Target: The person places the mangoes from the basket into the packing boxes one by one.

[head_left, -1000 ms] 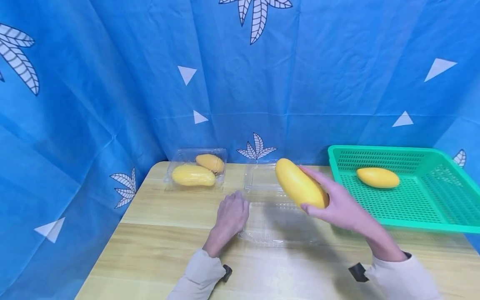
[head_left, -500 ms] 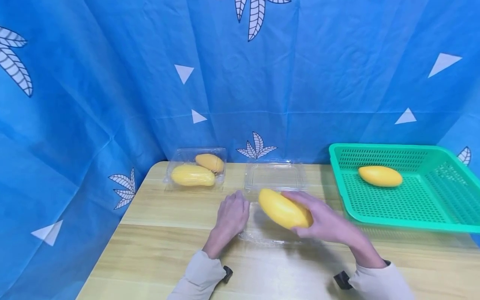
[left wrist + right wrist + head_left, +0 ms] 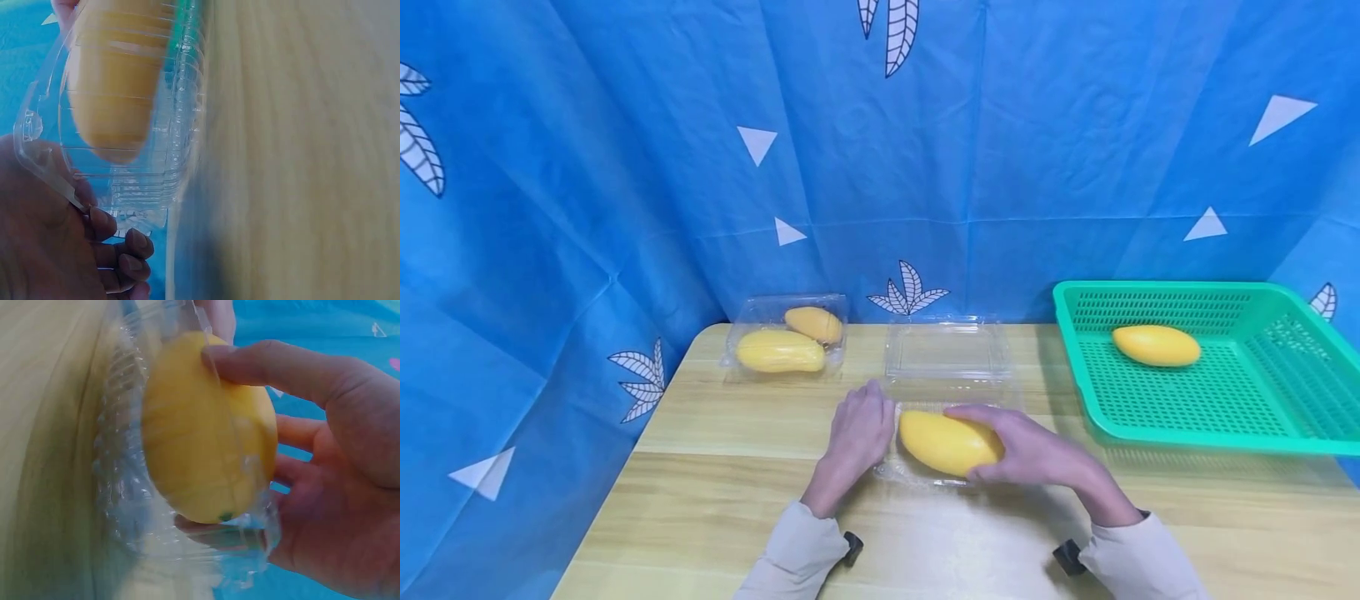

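My right hand (image 3: pixel 1033 450) grips a large yellow mango (image 3: pixel 946 443), thumb on the near side and fingers over the far side. The mango lies tilted within the base of a clear plastic clamshell box (image 3: pixel 898 473); its lid (image 3: pixel 946 350) is folded back away from me. At the box's left end, my left hand (image 3: pixel 859 429) pinches the rim. The left wrist view shows the thumb and curled fingertips (image 3: pixel 103 222) at the box corner. Through the box wall in the right wrist view, the mango (image 3: pixel 194 431) shows its green stem end.
A closed clear box (image 3: pixel 741 321) with two mangoes (image 3: pixel 781 351) stands at the back left. On the right is a green plastic basket (image 3: pixel 1150 440) holding one mango (image 3: pixel 1157 345). A blue patterned curtain (image 3: pixel 880 167) hangs behind the wooden table (image 3: pixel 715 508).
My right hand has brought the mango down and left, from above the box into its base. The left hand has stayed at the box's left end.
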`<action>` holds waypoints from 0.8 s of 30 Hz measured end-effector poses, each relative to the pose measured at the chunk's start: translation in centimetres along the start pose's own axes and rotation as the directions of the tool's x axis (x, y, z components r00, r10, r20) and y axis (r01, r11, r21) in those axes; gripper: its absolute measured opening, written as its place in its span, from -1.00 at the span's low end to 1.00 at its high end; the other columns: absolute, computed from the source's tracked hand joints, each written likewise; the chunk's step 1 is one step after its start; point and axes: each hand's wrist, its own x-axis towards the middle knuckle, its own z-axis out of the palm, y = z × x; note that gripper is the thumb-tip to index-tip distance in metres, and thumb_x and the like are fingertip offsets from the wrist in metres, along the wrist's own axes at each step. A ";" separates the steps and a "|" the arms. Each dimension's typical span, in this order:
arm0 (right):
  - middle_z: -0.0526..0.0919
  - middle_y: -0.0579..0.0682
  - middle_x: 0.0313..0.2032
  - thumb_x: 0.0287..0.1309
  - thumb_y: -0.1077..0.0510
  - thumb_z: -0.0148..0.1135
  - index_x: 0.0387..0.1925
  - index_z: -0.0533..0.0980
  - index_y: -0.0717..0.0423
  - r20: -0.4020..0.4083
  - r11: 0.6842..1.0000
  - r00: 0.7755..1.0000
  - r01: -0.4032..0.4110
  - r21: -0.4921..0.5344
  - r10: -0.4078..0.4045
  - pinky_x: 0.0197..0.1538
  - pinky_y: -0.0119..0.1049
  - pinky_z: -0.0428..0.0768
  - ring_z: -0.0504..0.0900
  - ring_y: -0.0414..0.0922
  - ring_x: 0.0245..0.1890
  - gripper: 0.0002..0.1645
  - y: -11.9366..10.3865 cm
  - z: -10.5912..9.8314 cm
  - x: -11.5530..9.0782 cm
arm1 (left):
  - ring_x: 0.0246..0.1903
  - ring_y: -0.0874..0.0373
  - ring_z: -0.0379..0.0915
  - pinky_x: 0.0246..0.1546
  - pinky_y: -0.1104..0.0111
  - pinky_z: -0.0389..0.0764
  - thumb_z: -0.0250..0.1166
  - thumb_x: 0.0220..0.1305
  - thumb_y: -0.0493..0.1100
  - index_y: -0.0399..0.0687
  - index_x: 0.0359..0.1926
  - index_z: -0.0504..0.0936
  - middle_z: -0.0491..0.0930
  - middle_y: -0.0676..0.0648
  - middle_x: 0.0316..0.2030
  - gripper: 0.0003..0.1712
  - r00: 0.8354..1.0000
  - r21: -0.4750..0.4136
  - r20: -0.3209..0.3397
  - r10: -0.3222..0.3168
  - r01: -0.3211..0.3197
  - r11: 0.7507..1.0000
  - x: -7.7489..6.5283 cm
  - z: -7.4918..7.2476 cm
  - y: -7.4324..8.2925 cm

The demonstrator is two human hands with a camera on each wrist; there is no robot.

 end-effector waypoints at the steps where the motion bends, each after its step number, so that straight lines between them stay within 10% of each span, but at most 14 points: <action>1: 0.52 0.12 0.31 -0.03 0.10 0.59 0.43 0.39 0.08 0.016 1.000 1.000 0.002 0.012 -0.002 0.13 0.12 0.54 0.56 0.10 0.16 -0.04 0.1 0.0 0.0 | -0.37 -0.04 0.33 -0.22 0.07 0.48 -0.09 0.52 -0.14 -0.13 -0.31 0.40 0.36 -0.07 -0.47 -0.75 1.000 -0.001 0.000 -0.002 0.002 1.000 0.0 0.0 0.0; 14: 0.43 0.14 0.40 0.46 -0.06 0.18 0.46 0.34 0.15 0.107 0.992 0.992 0.056 0.114 -0.069 0.39 0.22 0.29 0.36 0.19 0.41 -0.32 0.3 1.0 0.7 | -0.40 -0.02 0.33 -0.27 0.10 0.48 -0.06 0.51 -0.14 -0.11 -0.33 0.40 0.36 -0.06 -0.49 -0.76 1.000 -0.015 -0.022 0.003 -0.003 1.000 0.0 -0.1 0.1; 24: 0.52 0.05 0.32 0.26 0.10 0.37 0.35 0.46 0.06 0.048 0.994 0.996 0.069 0.081 -0.073 0.37 0.20 0.34 0.44 0.14 0.35 -0.36 0.3 1.3 0.7 | -0.40 -0.04 0.34 -0.27 0.09 0.48 -0.03 0.51 -0.16 -0.12 -0.34 0.39 0.35 -0.07 -0.49 -0.77 0.999 -0.005 -0.046 0.027 -0.027 1.000 -0.1 0.1 0.0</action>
